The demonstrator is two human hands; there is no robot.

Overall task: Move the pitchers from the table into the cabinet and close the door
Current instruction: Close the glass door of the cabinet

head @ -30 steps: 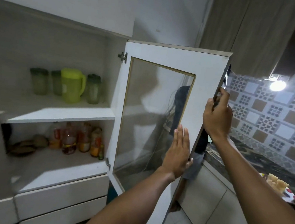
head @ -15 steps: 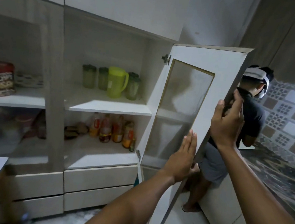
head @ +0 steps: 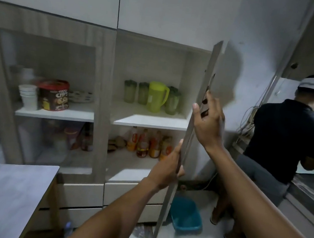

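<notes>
A lime-green pitcher (head: 156, 96) stands on the upper shelf (head: 148, 120) of the open cabinet, with three dark green lidded cups (head: 143, 93) beside and behind it. The cabinet door (head: 193, 123) is seen edge-on, pointing straight out at me. My right hand (head: 208, 123) grips the door's edge high up, fingers wrapped around it. My left hand (head: 166, 169) presses flat against the door's inner face lower down.
Sauce bottles (head: 145, 143) fill the lower shelf. The left cabinet section behind glass holds a cereal tin (head: 53, 95) and white cups (head: 28, 96). A grey table corner (head: 5, 189) is at lower left. A blue basin (head: 186, 214) lies on the floor. A person in a dark shirt (head: 286, 138) stands at right.
The door has swung from facing me to edge-on, with both hands staying on it. My view has shifted left, so the left cabinet section and the table have come into sight.
</notes>
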